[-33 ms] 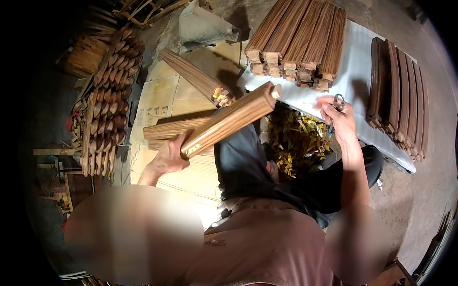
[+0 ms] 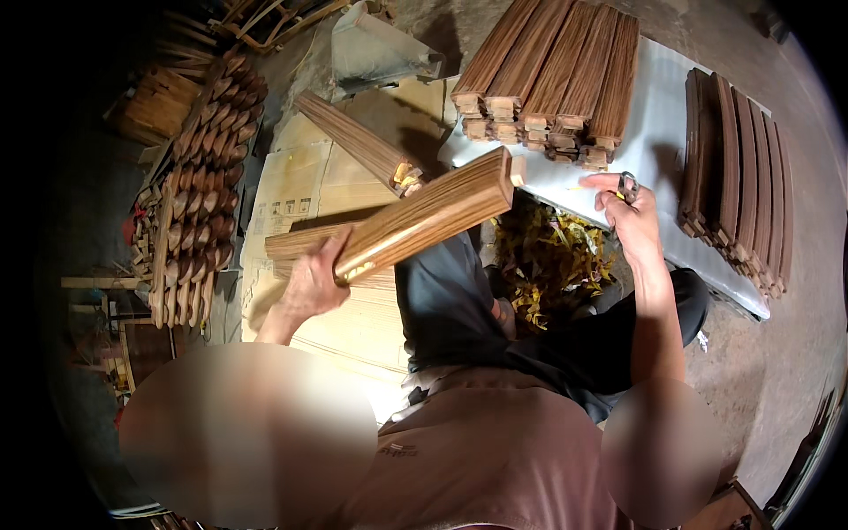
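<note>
My left hand [image 2: 311, 278] grips the lower end of a brown wood-grain bar [image 2: 433, 212], its thumb on top. The bar slants up to the right over my knee, with a pale tenon at its far end. My right hand [image 2: 629, 212], to the right of that end, curls round a small dark metal tool with a looped handle [image 2: 628, 186]; its blade or tip is hidden. The index finger points toward the bar. Below my left hand's bar, other wood-grain bars [image 2: 331, 234] lie on cardboard [image 2: 291, 190]. Another bar [image 2: 353, 137] with yellow wrapping at its end lies farther off.
Stacked wood-grain bars [image 2: 552, 66] and a row of curved dark slats [image 2: 738, 168] rest on a white-covered surface [image 2: 662, 88]. Yellow scraps [image 2: 552, 265] heap between my legs. Shaped wooden pieces [image 2: 199, 190] are stacked at left. A grey angular object [image 2: 380, 49] stands at the back.
The bar has rolled a little in my left hand, and its tenon end has shifted slightly right and up. My right hand has turned slightly, hiding more of the metal tool.
</note>
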Action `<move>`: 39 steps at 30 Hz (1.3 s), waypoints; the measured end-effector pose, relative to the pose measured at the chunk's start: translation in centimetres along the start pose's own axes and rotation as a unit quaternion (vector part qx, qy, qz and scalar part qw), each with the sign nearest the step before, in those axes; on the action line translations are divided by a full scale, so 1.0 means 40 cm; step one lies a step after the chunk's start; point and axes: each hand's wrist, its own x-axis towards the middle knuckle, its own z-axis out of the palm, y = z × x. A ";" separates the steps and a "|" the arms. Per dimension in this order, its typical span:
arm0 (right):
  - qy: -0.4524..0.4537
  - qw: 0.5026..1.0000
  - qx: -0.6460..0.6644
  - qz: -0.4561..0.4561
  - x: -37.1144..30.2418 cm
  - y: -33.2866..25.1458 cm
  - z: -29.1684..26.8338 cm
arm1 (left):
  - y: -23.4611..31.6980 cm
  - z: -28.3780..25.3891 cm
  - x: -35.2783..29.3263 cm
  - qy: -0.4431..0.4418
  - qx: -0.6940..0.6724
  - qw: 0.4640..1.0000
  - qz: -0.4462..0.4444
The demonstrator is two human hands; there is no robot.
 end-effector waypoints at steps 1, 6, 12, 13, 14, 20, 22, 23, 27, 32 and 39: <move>0.019 0.995 -0.072 -0.068 -0.002 -0.017 -0.002 | -0.016 -0.002 0.014 0.091 0.073 0.992 0.050; 0.043 0.844 -0.422 -0.328 -0.050 -0.183 0.075 | 0.052 -0.087 0.117 0.313 0.242 0.902 0.172; -0.003 0.737 -0.600 -0.312 -0.066 -0.311 0.199 | 0.233 -0.167 0.288 0.385 0.276 0.821 0.320; -0.004 0.737 -0.604 -0.302 -0.047 -0.310 0.194 | 0.275 -0.181 0.304 0.367 0.260 0.827 0.337; -0.005 0.726 -0.635 -0.265 -0.036 -0.314 0.185 | 0.303 -0.184 0.338 0.393 0.254 0.804 0.366; 0.077 0.710 -0.634 -0.297 -0.010 -0.351 0.010 | 0.515 -0.254 0.432 0.438 0.231 0.740 0.455; 0.107 0.730 -0.608 -0.294 -0.029 -0.347 -0.044 | 0.586 -0.251 0.463 0.451 0.204 0.738 0.459; 0.126 0.739 -0.595 -0.290 -0.033 -0.348 -0.070 | 0.594 -0.261 0.472 0.461 0.205 0.744 0.439; 0.212 0.766 -0.586 -0.160 -0.111 -0.211 -0.221 | 0.746 -0.171 0.474 0.440 0.037 0.791 0.424; 0.286 0.791 -0.540 0.034 -0.246 0.008 -0.317 | 0.649 0.072 0.420 0.193 -0.115 0.880 0.419; 0.377 0.713 -0.553 0.209 -0.312 0.203 -0.390 | 0.476 0.311 0.403 0.054 -0.223 0.904 0.361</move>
